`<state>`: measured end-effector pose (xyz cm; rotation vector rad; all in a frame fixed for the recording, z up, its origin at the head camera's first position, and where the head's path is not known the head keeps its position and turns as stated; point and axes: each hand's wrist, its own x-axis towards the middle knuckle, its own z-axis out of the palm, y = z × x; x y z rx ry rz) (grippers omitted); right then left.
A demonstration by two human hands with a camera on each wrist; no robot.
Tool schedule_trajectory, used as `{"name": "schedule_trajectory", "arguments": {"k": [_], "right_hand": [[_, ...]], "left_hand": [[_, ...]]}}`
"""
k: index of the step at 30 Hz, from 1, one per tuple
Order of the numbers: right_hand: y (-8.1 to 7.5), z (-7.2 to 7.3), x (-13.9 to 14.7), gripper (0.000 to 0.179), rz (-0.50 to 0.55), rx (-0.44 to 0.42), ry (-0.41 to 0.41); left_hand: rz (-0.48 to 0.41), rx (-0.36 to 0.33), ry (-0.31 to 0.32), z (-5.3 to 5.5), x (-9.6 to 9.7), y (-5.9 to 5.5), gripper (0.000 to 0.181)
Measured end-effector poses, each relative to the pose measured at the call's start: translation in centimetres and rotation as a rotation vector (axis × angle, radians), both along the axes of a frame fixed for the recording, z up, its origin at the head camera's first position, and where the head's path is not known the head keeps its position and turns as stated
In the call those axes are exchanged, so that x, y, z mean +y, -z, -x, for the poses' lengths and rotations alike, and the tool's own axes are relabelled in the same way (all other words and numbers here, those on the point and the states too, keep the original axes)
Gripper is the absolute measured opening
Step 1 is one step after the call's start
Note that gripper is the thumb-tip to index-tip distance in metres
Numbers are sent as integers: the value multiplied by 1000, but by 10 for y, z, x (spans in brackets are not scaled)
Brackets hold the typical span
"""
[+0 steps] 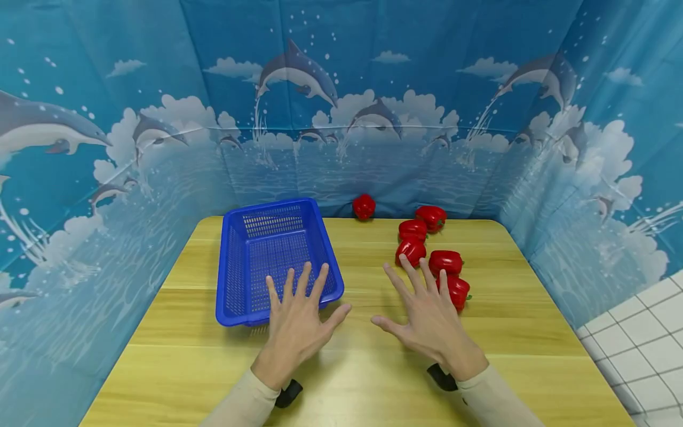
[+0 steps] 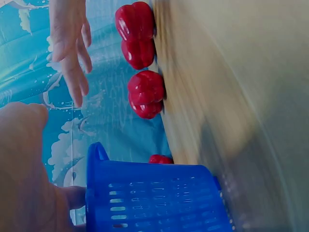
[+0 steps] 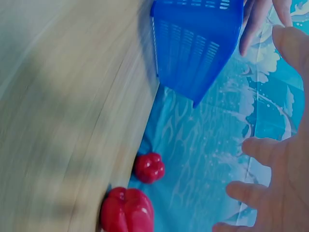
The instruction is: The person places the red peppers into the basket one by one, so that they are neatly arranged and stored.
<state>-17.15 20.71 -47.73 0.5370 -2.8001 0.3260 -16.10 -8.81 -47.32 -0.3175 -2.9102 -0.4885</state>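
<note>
Currently: blue basket on left of worktop, 6 red peppers to its right; left grip and right grip both released.
Basket upright and slotted, its mesh floor in sight beyond the left fingertips; that bare hand, fingers spread, covers the near right corner in the head view, contact cannot be told. Right hand likewise splayed, its fingers partly hiding the nearer peppers. Peppers glossy: 1 alone at the far edge beside the curtain, 3 clustered further right, 2 close together just nearer. Curtain, printed with dolphins, clouds and spray, hangs behind and along both sides; white tiles at far right.
</note>
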Motion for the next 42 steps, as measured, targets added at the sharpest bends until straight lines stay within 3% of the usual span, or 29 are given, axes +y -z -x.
{"name": "schedule_trajectory", "arguments": {"k": [9, 18, 29, 37, 42], "right_hand": [[-1, 3, -19, 96, 30, 32, -113], [0, 3, -38, 91, -3, 9, -197], [4, 9, -50, 87, 27, 2, -299], [2, 45, -36, 83, 116, 2, -242], [4, 76, -23, 82, 136, -9, -191]], "left_hand": [[75, 39, 30, 1, -3, 4, 86], [58, 27, 89, 3, -9, 5, 78], [73, 33, 151, -1, -23, 6, 72], [83, 30, 193, -7, -36, 8, 66], [83, 64, 130, -5, -47, 9, 68]]}}
